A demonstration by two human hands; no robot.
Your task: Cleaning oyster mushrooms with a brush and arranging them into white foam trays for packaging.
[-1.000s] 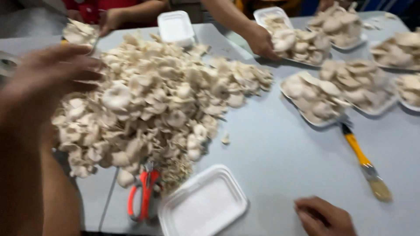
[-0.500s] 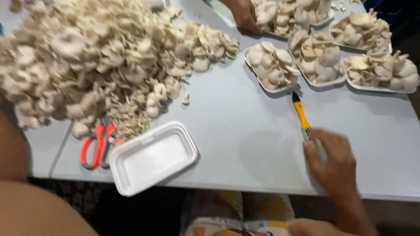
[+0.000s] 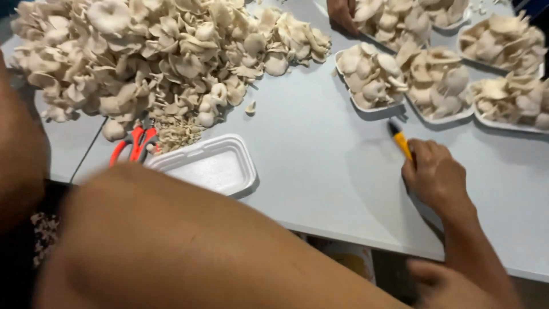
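My right hand (image 3: 436,178) lies on the grey table (image 3: 320,166) at the right, fingers curled over a brush with a yellow handle (image 3: 401,142); only the handle's end sticks out past my fingers. My left forearm (image 3: 189,246) fills the lower foreground, blurred, and its hand is out of the frame. An empty white foam tray (image 3: 213,166) sits near the table's front edge, just beyond that forearm. Behind it spreads a big heap of pale oyster mushrooms (image 3: 166,57).
Orange-handled scissors (image 3: 133,144) lie at the heap's near edge, left of the empty tray. Several foam trays filled with mushrooms (image 3: 440,86) stand at the back right. Another person's hand (image 3: 343,12) rests by a tray at the top.
The view has dipped toward the table's near edge. My right hand has slid up along the brush and closed over its handle. My left arm has swung across the foreground.
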